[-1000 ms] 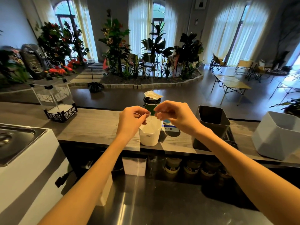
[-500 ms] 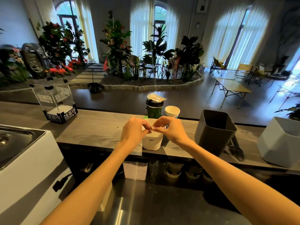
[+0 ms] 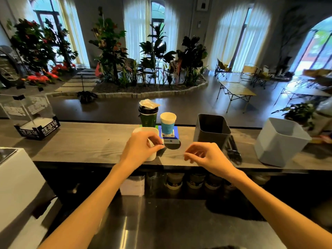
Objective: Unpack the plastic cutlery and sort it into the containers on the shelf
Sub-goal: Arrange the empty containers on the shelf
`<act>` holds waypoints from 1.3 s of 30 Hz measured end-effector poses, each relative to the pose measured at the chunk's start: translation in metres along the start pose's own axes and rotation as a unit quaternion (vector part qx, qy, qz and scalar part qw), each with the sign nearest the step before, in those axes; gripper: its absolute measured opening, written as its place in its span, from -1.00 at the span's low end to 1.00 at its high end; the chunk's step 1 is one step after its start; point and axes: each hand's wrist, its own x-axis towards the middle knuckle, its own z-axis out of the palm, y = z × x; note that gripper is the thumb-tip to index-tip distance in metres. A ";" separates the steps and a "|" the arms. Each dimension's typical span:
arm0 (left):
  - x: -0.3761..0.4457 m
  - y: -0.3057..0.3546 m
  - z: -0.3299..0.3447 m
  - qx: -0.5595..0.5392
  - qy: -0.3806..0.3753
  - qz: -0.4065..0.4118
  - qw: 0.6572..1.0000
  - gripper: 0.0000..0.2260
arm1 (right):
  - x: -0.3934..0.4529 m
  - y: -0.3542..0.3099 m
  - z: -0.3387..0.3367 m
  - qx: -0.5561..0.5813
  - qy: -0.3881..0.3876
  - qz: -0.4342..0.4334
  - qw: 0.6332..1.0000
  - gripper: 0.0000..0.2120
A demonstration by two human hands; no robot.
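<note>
My left hand fingers curl at the white container rim on the counter, pinching something tiny (can't tell what). Right hand loosely curled, holding nothing visible, pulled clear. No cutlery visible.

A white plastic container stands on the grey wood-grain shelf. At its one o'clock are a dark green cup with black lid and a blue paper cup with white rim; at three o'clock, a charcoal square bin and a pale grey-blue bin.
</note>
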 end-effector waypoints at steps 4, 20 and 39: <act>-0.009 0.027 0.055 -0.034 -0.075 0.011 0.997 -0.91 | -0.047 0.074 -0.040 -0.069 0.004 0.115 0.991 -0.88; -0.006 0.126 0.202 -0.067 -0.180 -0.065 0.979 -0.89 | 0.011 0.191 -0.080 -0.189 0.108 0.273 0.937 -0.09; 0.001 0.153 0.239 -0.020 -0.132 -0.073 0.988 -0.87 | -0.018 0.178 -0.121 -0.256 -0.141 0.253 0.922 -0.72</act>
